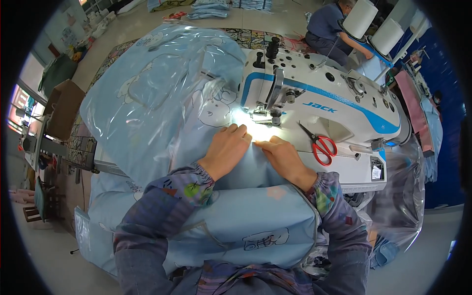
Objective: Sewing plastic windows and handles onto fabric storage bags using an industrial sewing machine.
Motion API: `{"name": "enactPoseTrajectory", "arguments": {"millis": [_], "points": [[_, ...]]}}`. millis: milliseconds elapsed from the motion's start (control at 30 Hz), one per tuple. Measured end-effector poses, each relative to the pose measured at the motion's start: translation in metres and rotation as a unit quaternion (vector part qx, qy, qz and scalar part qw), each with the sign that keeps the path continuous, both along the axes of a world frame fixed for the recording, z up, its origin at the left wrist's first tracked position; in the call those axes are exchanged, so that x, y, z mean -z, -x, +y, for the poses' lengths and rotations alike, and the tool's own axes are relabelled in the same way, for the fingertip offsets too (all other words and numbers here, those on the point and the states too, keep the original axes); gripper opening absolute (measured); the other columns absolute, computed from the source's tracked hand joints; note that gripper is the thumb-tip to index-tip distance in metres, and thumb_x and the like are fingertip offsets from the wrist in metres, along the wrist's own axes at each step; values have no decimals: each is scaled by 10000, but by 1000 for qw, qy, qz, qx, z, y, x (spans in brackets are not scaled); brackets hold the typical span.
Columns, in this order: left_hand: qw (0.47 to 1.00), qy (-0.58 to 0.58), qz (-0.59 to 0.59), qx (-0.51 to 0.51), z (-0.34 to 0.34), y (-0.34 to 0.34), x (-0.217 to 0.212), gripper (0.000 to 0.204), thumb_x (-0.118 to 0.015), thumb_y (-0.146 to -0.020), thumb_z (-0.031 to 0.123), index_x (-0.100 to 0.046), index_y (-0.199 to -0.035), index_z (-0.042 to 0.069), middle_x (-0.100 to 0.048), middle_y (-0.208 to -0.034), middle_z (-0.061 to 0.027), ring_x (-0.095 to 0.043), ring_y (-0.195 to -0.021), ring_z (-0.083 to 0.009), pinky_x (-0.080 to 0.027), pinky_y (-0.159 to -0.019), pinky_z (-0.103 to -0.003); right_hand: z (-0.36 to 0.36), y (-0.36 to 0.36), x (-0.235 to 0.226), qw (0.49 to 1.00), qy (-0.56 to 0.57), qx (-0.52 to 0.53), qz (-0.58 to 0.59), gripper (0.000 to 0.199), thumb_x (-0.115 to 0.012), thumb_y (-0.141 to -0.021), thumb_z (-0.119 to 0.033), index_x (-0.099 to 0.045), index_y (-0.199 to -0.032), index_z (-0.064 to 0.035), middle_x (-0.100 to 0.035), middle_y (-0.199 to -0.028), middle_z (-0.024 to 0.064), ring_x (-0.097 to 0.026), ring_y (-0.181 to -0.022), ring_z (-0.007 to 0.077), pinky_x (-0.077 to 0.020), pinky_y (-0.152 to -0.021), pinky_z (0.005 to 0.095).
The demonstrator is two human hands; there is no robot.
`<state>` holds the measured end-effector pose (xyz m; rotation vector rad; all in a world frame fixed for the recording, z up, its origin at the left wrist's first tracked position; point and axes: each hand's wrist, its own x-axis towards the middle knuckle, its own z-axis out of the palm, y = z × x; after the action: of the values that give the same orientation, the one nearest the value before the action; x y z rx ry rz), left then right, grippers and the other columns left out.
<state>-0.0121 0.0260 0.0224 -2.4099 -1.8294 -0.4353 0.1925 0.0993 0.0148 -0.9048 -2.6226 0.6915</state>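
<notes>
A white and blue sewing machine [314, 98] stands in front of me, its lamp brightly lighting the needle area. Light blue printed fabric [231, 169] with cartoon figures runs under my hands and hangs over my lap. My left hand [228, 147] lies on the fabric just left of the needle area, its fingers bent and closed on the cloth. Close beside it, my right hand [285, 160] pinches the fabric edge near the lit spot. Glare hides the needle and the exact seam. Red-handled scissors [322, 147] lie on the machine bed, right of my right hand.
Clear plastic sheeting [162, 83] covers fabric at the left. White thread cones [360, 18] stand on a rack behind the machine. A person [329, 27] sits at the far right. A brown cardboard box [66, 108] is at the far left. Stacked blue fabric [209, 9] lies on the floor.
</notes>
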Motion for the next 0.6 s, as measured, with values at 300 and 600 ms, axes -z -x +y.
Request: {"name": "enactPoseTrajectory", "arguments": {"millis": [300,600], "points": [[975,-105,-169,-98,-158,-9,18,523,-763,-792,101,-612,-1292,67,-562,-1319,-143,-509,-1258,-344,-391,-1050,-557,1,12,-5,996,-45,49,-59,329,-559,-978,-102,-668,-1277,-187,-610,-1010,143,-644,-855,369,-540,-710,458],[936,-60,21,-347,-139,148,-38,254,-716,-871,174,-620,-1072,51,-611,-1057,-200,-560,-1043,-383,-428,-930,-486,-17,25,9,994,-52,94,-13,363,-505,-988,-114,-625,-1323,-187,-607,-1009,143,-664,-823,376,-555,-713,467]]}}
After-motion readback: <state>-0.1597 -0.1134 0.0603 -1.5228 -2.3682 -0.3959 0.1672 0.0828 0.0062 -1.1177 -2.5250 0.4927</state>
